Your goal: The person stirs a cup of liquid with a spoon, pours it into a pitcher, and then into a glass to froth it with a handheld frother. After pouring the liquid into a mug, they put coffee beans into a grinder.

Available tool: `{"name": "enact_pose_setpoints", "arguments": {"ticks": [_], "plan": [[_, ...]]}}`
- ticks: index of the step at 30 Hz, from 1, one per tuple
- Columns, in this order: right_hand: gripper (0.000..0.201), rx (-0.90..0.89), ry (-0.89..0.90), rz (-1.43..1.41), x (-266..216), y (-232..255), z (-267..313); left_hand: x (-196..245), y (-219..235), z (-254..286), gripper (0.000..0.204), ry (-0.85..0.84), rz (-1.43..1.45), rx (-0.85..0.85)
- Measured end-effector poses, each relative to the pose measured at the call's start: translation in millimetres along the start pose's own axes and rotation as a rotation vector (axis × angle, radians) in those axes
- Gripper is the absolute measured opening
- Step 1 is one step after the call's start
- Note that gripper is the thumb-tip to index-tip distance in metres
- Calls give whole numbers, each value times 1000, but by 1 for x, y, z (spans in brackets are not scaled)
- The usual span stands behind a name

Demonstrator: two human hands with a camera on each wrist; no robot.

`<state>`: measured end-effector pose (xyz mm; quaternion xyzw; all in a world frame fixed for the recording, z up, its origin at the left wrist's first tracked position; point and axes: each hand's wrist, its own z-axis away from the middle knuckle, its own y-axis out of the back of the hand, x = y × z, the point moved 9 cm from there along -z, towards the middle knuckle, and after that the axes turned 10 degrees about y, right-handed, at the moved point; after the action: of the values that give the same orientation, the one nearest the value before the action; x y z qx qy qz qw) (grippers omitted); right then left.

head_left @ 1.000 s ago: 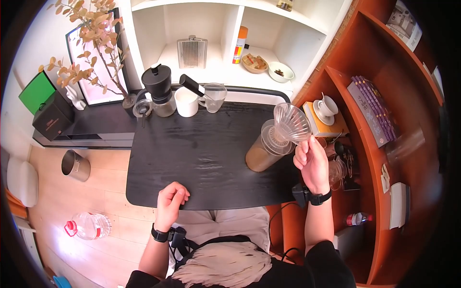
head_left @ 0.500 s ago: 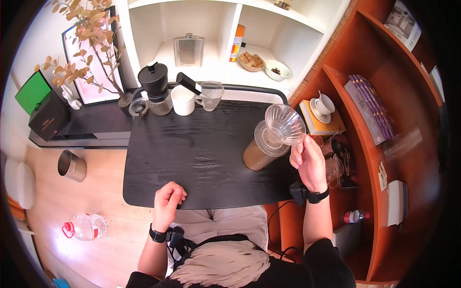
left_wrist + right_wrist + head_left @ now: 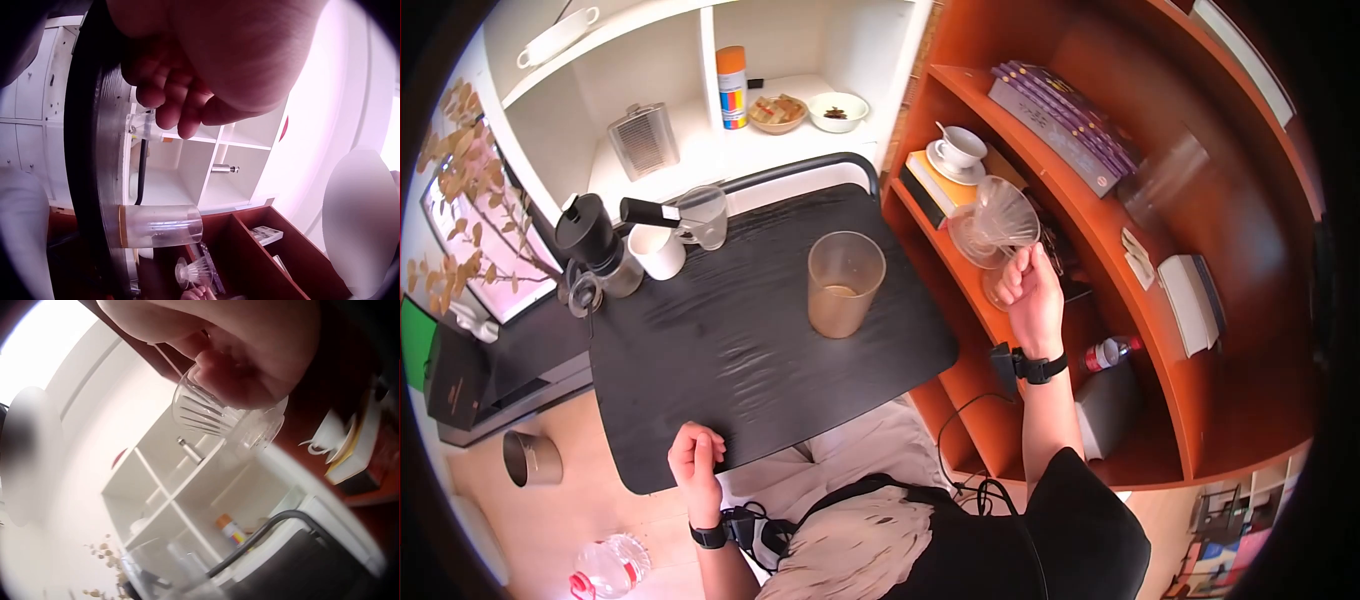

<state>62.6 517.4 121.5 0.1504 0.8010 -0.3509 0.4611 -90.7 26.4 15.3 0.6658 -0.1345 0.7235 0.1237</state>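
Nearest, the left hand (image 3: 697, 462) is resting at the near left edge of the matte black, faintly wood-grained tabletop (image 3: 730, 370), its fingers curling loosely around nothing. Off the tabletop's right edge, the right hand (image 3: 1034, 298) is pinching the rim of a clear, ribbed, cone-shaped dripper (image 3: 1010, 210) and holding it tilted in the air, its round flange facing left.

Farther in, a tall, smooth, translucent tumbler (image 3: 845, 290) with a brownish tint is standing upright on the right half of the tabletop, well apart from the dripper. Just beyond the dripper, a glossy white cup (image 3: 961, 146) is sitting on its saucer atop a yellow-covered book (image 3: 930, 182), crowding that side of the red-brown wooden shelving (image 3: 1250, 350).

At the far left, a black and clear hand grinder (image 3: 587, 232) is standing beside a smooth white mug (image 3: 657, 254), and a clear glass cup (image 3: 708, 222) is standing to the mug's right. A black handle (image 3: 650, 212) is lying above the mug.

Farthest, the white shelf unit is holding a metal flask (image 3: 643, 142), an orange-capped spray can (image 3: 732, 92) and two shallow bowls.
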Motion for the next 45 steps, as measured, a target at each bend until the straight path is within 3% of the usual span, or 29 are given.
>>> {"name": "enact_pose_setpoints", "arguments": {"ticks": [5, 9, 17, 21, 24, 26, 29, 31, 33, 35, 38, 41, 45], "plan": [[28, 352, 41, 131, -12, 108, 13, -5, 1, -2, 22, -14, -19, -10], [27, 449, 16, 122, -1, 162, 19, -3, 0, -2, 22, -26, -26, -12], [26, 362, -67, 111, 18, 151, 11, -2, 0, 0, 22, -14, -44, 12], [25, 403, -49, 207, 26, 175, 11, 0, -4, 1, 22, 17, -57, 12], [30, 621, 91, 311, 21, 201, 26, -4, -4, 2, 20, 12, -46, 17], [30, 735, 232, 510, 0, 164, 49, 0, -5, 1, 19, -4, -81, 18], [18, 327, 156, 642, 30, 94, 56, 5, -8, -1, 19, 1, -82, 32], [18, 9, 48, 630, 49, 15, 58, 5, -9, -2, 19, -7, -96, 37], [45, -262, 138, 619, 65, -46, 56, 4, -10, -3, 17, 27, -103, 31], [76, -375, 47, 609, 70, -96, 52, 3, -9, -2, 16, 31, -86, 44], [94, -484, -35, 765, 90, -134, 42, -4, -4, 2, 15, 33, -53, 71], [95, -450, 70, 760, 98, -153, 34, -5, 1, 3, 14, 37, -20, 78], [87, -443, 28, 781, 100, -163, 35, -5, 2, 4, 16, 28, 47, 91]]}}
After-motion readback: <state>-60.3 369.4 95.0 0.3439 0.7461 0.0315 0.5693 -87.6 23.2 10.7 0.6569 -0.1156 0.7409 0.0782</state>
